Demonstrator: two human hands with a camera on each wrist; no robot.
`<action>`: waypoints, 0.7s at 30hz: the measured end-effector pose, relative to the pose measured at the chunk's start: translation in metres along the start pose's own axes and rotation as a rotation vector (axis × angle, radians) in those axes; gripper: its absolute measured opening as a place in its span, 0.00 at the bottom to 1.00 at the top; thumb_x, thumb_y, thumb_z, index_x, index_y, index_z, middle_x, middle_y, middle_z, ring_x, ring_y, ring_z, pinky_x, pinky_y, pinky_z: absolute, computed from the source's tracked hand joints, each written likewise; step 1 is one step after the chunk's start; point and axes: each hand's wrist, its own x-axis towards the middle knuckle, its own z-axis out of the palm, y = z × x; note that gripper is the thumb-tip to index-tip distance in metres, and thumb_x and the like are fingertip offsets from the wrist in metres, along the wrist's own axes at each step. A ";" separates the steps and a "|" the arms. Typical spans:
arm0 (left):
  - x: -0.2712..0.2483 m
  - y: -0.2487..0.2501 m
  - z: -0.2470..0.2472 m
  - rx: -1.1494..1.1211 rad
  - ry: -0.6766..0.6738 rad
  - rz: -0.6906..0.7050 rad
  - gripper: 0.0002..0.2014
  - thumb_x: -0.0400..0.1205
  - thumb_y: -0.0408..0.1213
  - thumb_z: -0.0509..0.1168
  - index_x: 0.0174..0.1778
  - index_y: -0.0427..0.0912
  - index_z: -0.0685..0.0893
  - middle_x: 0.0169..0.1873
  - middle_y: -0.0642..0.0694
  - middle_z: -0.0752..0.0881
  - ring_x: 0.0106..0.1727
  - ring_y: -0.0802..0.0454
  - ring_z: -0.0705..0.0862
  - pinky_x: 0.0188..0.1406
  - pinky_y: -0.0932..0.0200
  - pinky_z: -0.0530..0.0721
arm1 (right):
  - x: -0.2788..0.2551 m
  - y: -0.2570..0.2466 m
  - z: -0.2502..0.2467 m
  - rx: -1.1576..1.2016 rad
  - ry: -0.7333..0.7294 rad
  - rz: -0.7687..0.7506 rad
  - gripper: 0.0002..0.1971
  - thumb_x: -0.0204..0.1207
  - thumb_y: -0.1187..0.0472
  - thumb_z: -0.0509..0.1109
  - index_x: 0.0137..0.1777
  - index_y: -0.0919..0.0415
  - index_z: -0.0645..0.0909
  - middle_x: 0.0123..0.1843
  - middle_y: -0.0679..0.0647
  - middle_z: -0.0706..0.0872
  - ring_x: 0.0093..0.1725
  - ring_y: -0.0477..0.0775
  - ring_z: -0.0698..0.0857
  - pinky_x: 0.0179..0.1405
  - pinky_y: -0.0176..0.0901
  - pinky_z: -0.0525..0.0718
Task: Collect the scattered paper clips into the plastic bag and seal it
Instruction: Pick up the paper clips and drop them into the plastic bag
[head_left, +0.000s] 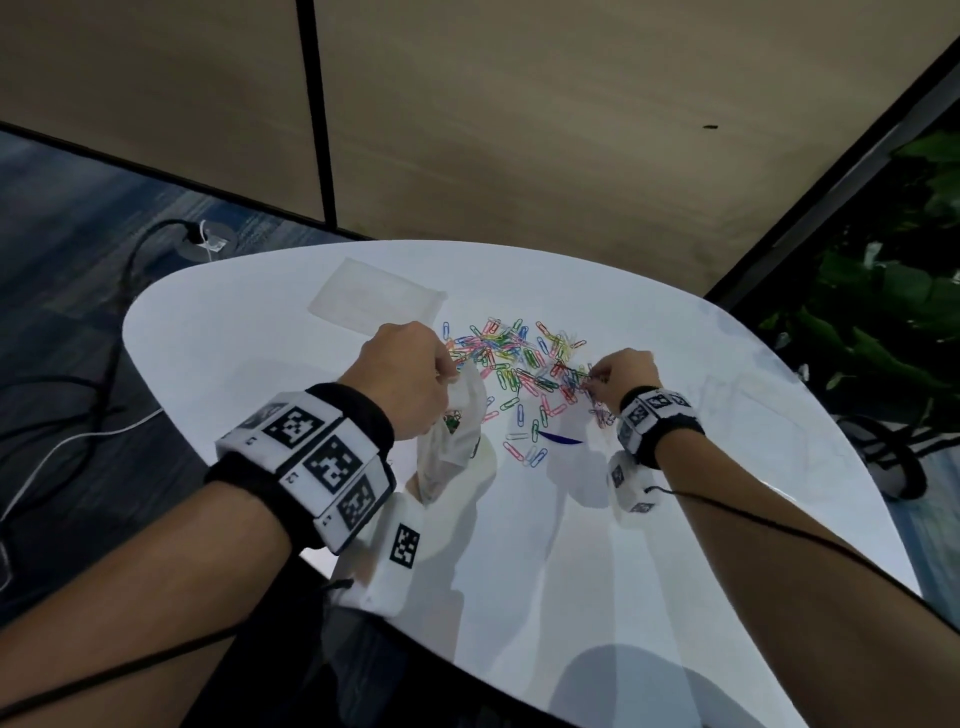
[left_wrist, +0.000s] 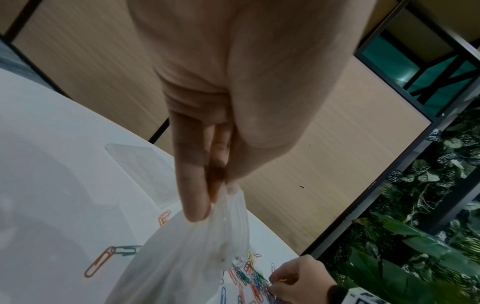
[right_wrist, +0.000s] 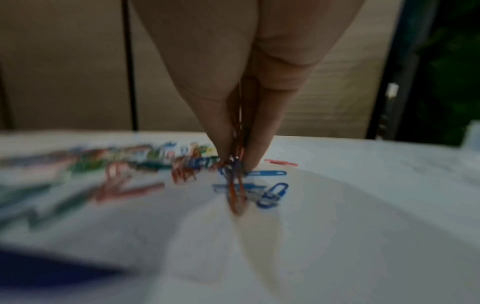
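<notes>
Coloured paper clips (head_left: 519, 358) lie scattered in a heap on the white table (head_left: 675, 519). My left hand (head_left: 410, 374) pinches the top edge of a clear plastic bag (head_left: 452, 431), which hangs down to the table with a few clips inside. In the left wrist view the bag (left_wrist: 197, 257) hangs from my fingertips (left_wrist: 197, 209). My right hand (head_left: 618, 376) is at the heap's right edge and pinches a small bunch of clips (right_wrist: 235, 185) between thumb and fingers, just above the table.
A second flat clear bag (head_left: 374, 299) lies at the table's far left. A dark blue strip (head_left: 558, 439) lies near the clips. Cables (head_left: 78, 395) run on the floor at left, and plants (head_left: 883, 312) stand at right. A beige wall is behind.
</notes>
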 end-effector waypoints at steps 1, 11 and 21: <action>0.000 0.001 0.001 0.010 -0.005 0.003 0.12 0.82 0.28 0.64 0.55 0.41 0.90 0.51 0.35 0.89 0.50 0.36 0.90 0.55 0.46 0.91 | -0.001 0.006 -0.003 0.142 0.031 0.058 0.06 0.74 0.61 0.77 0.49 0.60 0.92 0.46 0.56 0.92 0.46 0.55 0.91 0.55 0.43 0.88; -0.005 0.010 0.001 0.005 -0.022 -0.033 0.12 0.82 0.29 0.64 0.57 0.39 0.91 0.52 0.37 0.89 0.52 0.38 0.91 0.45 0.57 0.87 | -0.086 -0.062 -0.065 1.357 -0.331 0.084 0.13 0.74 0.70 0.76 0.56 0.76 0.86 0.50 0.66 0.91 0.44 0.54 0.91 0.45 0.36 0.90; -0.012 0.011 -0.002 -0.015 0.005 -0.048 0.11 0.78 0.27 0.65 0.46 0.38 0.93 0.45 0.34 0.91 0.48 0.36 0.91 0.48 0.51 0.91 | -0.143 -0.144 -0.029 0.796 -0.351 -0.142 0.04 0.68 0.70 0.75 0.40 0.66 0.91 0.37 0.63 0.90 0.38 0.63 0.90 0.52 0.58 0.91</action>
